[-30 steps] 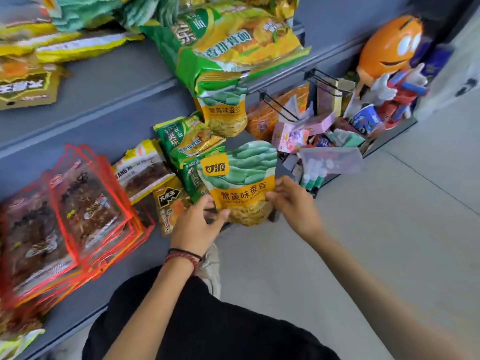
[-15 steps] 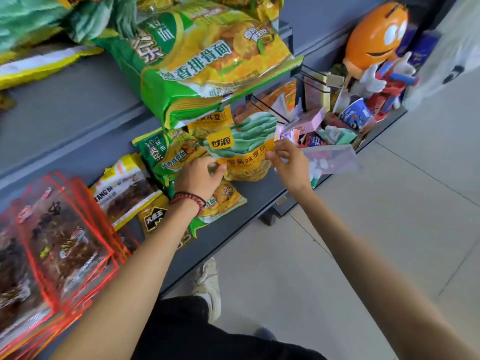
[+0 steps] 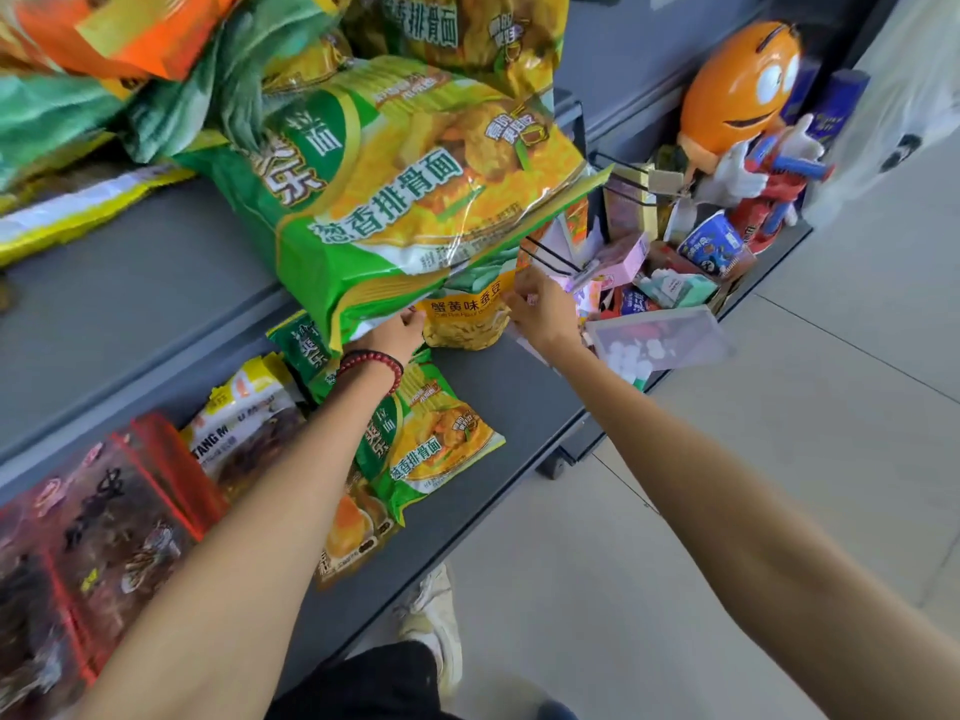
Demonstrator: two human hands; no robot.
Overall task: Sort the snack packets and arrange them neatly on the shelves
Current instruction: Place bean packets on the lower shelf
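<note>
Red-edged packets (image 3: pixel 104 537) stand in a row at the left of the lower shelf (image 3: pixel 493 397). The left hand (image 3: pixel 395 332) pinches the left edge of the bean packet (image 3: pixel 467 317), which stands upright at the back of that shelf under the overhanging noodle bag (image 3: pixel 405 200). The right hand (image 3: pixel 540 314) pinches its right edge, likely to square it. An orange figure (image 3: pixel 737 90) stands far right.

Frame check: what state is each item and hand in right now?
Broad bean packet: upright at the lower shelf, held at both sides, top hidden under the noodle multipack.
Left hand: grips the packet's left edge.
Right hand: pinches its right edge.
Noodle multipack: lying on the upper shelf, overhanging its edge.
Small noodle packet: lying flat on the lower shelf.
Orange figure: upright.
</note>
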